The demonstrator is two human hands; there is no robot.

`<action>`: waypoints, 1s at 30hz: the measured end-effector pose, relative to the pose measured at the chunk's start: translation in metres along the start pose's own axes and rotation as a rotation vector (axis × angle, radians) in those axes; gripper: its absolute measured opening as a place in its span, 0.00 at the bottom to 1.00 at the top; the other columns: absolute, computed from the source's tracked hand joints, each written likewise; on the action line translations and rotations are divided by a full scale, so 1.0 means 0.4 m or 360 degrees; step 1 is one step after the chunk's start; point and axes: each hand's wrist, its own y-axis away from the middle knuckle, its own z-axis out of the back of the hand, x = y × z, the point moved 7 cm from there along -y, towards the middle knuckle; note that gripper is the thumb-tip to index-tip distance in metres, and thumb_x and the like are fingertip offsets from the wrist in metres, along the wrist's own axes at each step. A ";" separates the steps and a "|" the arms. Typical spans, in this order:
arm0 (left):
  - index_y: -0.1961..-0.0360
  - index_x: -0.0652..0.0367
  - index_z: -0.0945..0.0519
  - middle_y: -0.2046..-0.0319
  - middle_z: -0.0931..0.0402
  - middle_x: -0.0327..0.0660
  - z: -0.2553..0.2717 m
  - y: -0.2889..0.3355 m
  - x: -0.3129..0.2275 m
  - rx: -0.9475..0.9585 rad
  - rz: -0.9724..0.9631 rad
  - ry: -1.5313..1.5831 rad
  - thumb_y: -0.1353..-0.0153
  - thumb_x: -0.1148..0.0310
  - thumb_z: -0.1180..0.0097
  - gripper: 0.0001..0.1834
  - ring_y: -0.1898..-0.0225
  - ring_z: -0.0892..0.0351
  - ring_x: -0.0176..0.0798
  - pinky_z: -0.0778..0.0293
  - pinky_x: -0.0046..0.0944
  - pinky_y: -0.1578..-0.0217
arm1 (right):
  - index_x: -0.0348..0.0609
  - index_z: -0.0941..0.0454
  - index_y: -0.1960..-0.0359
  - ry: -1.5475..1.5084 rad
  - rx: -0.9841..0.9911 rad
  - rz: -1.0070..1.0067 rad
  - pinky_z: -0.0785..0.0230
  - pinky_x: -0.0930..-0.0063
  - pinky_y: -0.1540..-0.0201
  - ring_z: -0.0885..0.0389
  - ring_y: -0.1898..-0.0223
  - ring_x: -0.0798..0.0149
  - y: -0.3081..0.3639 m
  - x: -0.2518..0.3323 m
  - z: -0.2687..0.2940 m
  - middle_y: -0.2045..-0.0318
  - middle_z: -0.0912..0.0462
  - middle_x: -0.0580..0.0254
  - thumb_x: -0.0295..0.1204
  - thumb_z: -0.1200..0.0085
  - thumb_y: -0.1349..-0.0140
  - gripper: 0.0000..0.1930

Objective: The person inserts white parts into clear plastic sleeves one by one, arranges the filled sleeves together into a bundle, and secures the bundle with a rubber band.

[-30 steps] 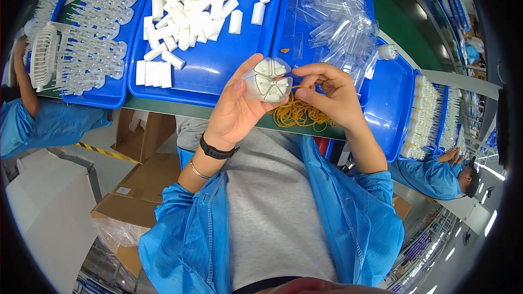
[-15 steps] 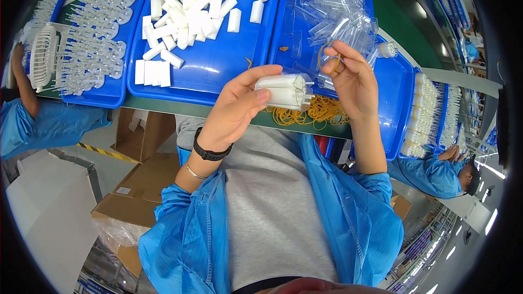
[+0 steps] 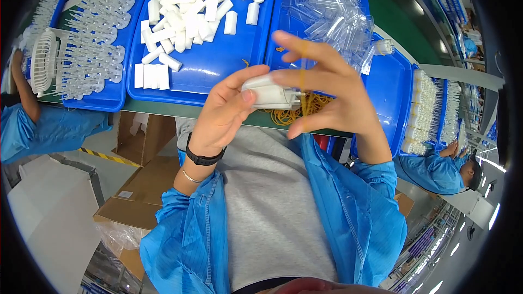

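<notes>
My left hand (image 3: 218, 110) is closed round the near end of a bundle of white blocks (image 3: 268, 96), with clear plastic and thin prongs showing at its right end. Over that end my right hand (image 3: 340, 88) spreads its fingers, a yellow rubber band (image 3: 303, 71) stretched across them. Motion blurs this hand and the band. Whether the band touches the bundle I cannot tell. Beneath, at the table's front edge, lies a heap of yellow rubber bands (image 3: 281, 117), partly hidden by the hands.
Ahead, a blue tray (image 3: 218, 71) bears loose white blocks (image 3: 190, 8). To its right another tray holds clear plastic pieces (image 3: 332, 11). White pronged parts (image 3: 90, 60) fill a left tray; banded bundles (image 3: 419, 114) stand at right. Co-workers sit on both sides.
My right hand has moved left to the bundle's right end, and its fingers have spread, stretching the rubber band. My left hand has shifted slightly left with the bundle.
</notes>
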 end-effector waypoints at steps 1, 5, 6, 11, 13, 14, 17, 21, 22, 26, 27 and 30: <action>0.43 0.65 0.35 0.49 0.30 0.47 -0.005 0.002 0.001 0.0020 -0.0015 -0.0005 0.38 0.71 0.50 0.22 0.48 0.30 0.39 0.34 0.37 0.46 | 0.43 0.21 0.64 0.0091 0.0110 0.0063 0.30 0.69 0.58 0.25 0.56 0.59 -0.012 0.011 -0.023 0.48 0.27 0.56 0.33 0.33 0.57 0.17; 0.43 0.66 0.35 0.49 0.30 0.46 -0.011 0.004 0.001 0.0026 -0.0080 0.0025 0.38 0.71 0.50 0.22 0.48 0.30 0.37 0.35 0.35 0.46 | 0.45 0.24 0.62 -0.0038 0.0352 -0.0030 0.30 0.70 0.59 0.27 0.55 0.61 -0.020 -0.020 -0.074 0.53 0.26 0.59 0.30 0.33 0.59 0.20; 0.44 0.66 0.35 0.49 0.30 0.46 -0.003 0.004 0.005 0.0015 -0.0075 -0.0008 0.38 0.71 0.50 0.22 0.48 0.30 0.38 0.33 0.36 0.47 | 0.45 0.24 0.62 -0.0038 0.0358 -0.0024 0.30 0.70 0.59 0.27 0.55 0.61 -0.024 -0.016 -0.074 0.53 0.26 0.59 0.30 0.33 0.59 0.20; 0.44 0.67 0.35 0.49 0.31 0.48 -0.014 0.006 0.004 -0.0011 -0.0013 0.0144 0.37 0.70 0.52 0.21 0.49 0.28 0.42 0.26 0.40 0.51 | 0.43 0.27 0.61 -0.0216 -0.0152 -0.0191 0.30 0.71 0.66 0.24 0.66 0.59 -0.022 -0.033 -0.044 0.65 0.24 0.61 0.33 0.32 0.62 0.24; 0.45 0.68 0.36 0.50 0.30 0.50 0.014 0.003 0.001 -0.0057 -0.0142 0.0129 0.37 0.69 0.52 0.21 0.51 0.25 0.45 0.21 0.39 0.57 | 0.44 0.26 0.63 0.0027 -0.0178 -0.0216 0.31 0.72 0.68 0.25 0.71 0.59 -0.003 -0.038 -0.042 0.70 0.24 0.63 0.34 0.31 0.62 0.23; 0.45 0.68 0.36 0.50 0.30 0.50 0.016 0.005 -0.004 -0.0060 -0.0151 0.0134 0.37 0.69 0.52 0.21 0.51 0.25 0.45 0.21 0.39 0.57 | 0.44 0.26 0.65 0.0268 -0.0208 -0.0241 0.32 0.73 0.70 0.25 0.76 0.58 0.006 -0.043 -0.031 0.75 0.24 0.65 0.35 0.31 0.62 0.22; 0.44 0.68 0.36 0.51 0.29 0.50 0.040 0.010 -0.030 -0.0233 -0.0304 0.0192 0.37 0.65 0.52 0.23 0.53 0.24 0.45 0.19 0.36 0.60 | 0.45 0.27 0.81 0.0550 -0.0055 0.0067 0.33 0.73 0.72 0.28 0.81 0.61 0.034 -0.031 -0.021 0.83 0.27 0.66 0.38 0.32 0.61 0.16; 0.44 0.64 0.37 0.49 0.31 0.51 0.032 0.005 0.016 0.0074 -0.0055 0.1059 0.39 0.59 0.49 0.28 0.52 0.26 0.48 0.20 0.34 0.60 | 0.45 0.33 0.90 -0.0419 0.0020 0.0210 0.35 0.67 0.68 0.29 0.81 0.61 0.057 -0.020 -0.097 0.87 0.31 0.66 0.33 0.39 0.51 0.17; 0.43 0.62 0.38 0.48 0.33 0.50 0.033 0.010 0.037 0.0058 0.0070 0.1330 0.41 0.56 0.46 0.31 0.51 0.28 0.49 0.20 0.32 0.60 | 0.45 0.34 0.90 -0.0950 -0.0010 0.0244 0.36 0.66 0.68 0.30 0.81 0.60 0.064 -0.012 -0.109 0.88 0.32 0.66 0.31 0.42 0.49 0.16; 0.44 0.63 0.37 0.49 0.34 0.48 0.006 0.030 0.016 0.0161 -0.0074 0.1319 0.44 0.57 0.42 0.32 0.54 0.28 0.47 0.21 0.29 0.63 | 0.41 0.26 0.79 -0.2657 -0.0297 -0.0332 0.35 0.62 0.68 0.26 0.79 0.63 0.110 -0.071 -0.142 0.87 0.25 0.60 0.33 0.55 0.41 0.12; 0.45 0.63 0.37 0.51 0.34 0.47 0.002 0.033 0.015 0.0117 -0.0092 0.1181 0.46 0.57 0.41 0.32 0.56 0.28 0.46 0.21 0.29 0.64 | 0.38 0.27 0.56 -0.3177 -0.0217 -0.0108 0.33 0.67 0.74 0.23 0.76 0.64 0.108 -0.075 -0.140 0.67 0.19 0.47 0.32 0.60 0.36 0.14; 0.46 0.63 0.34 0.52 0.29 0.54 -0.001 0.021 0.008 0.0185 -0.0271 0.0857 0.43 0.54 0.45 0.30 0.54 0.24 0.49 0.20 0.39 0.60 | 0.41 0.41 0.39 -0.3036 -0.0590 -0.0518 0.30 0.77 0.79 0.21 0.71 0.64 0.098 -0.048 -0.155 0.43 0.34 0.42 0.29 0.62 0.34 0.21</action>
